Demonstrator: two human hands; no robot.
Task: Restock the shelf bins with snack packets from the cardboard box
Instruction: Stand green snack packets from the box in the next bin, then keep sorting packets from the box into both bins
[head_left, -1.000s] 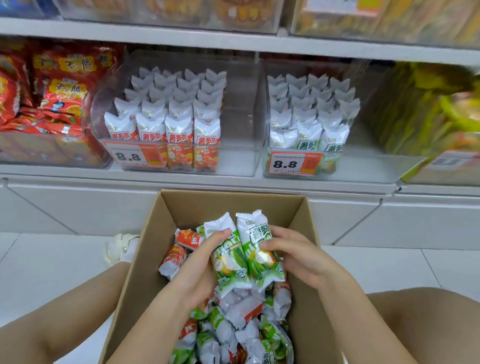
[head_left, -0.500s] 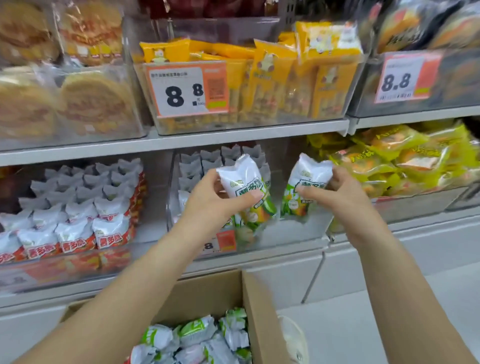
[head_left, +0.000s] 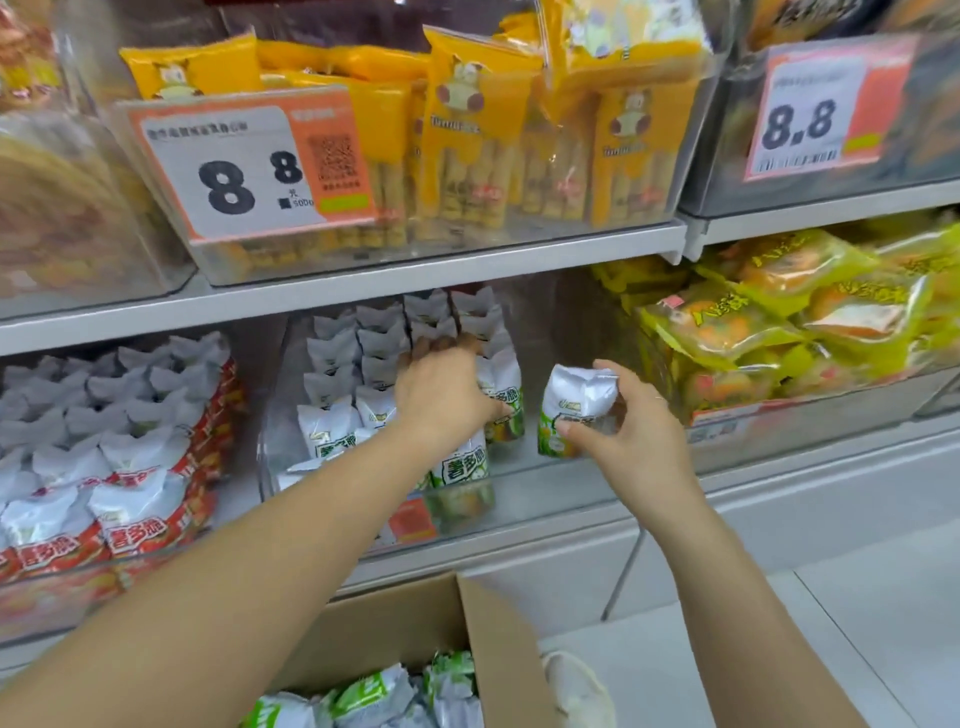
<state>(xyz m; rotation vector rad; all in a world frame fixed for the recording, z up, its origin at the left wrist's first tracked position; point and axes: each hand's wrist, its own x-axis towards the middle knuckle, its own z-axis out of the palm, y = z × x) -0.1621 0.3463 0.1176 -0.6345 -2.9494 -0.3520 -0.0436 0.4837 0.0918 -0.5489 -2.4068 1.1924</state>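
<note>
My left hand (head_left: 441, 392) reaches into the clear shelf bin (head_left: 524, 499) and grips a green-and-white snack packet (head_left: 504, 395) among the rows of upright packets there. My right hand (head_left: 631, 423) holds a second green-and-white packet (head_left: 574, 402) upright just outside the bin's right front, thumb on its face. The open cardboard box (head_left: 467, 618) sits at the bottom of the view with more green packets (head_left: 384, 696) inside.
A bin of red-and-white packets (head_left: 119, 467) stands to the left. Yellow-green bags (head_left: 769, 332) fill the bin to the right. The shelf above (head_left: 363, 280) carries a bin of yellow packs (head_left: 467, 150) with an 8.8 price tag. White floor tiles (head_left: 857, 623) lie at right.
Both hands lifted packets out of the box up to the shelf. The left hand has since pushed its packet into the bin; the right hand has lowered slightly beside it.
</note>
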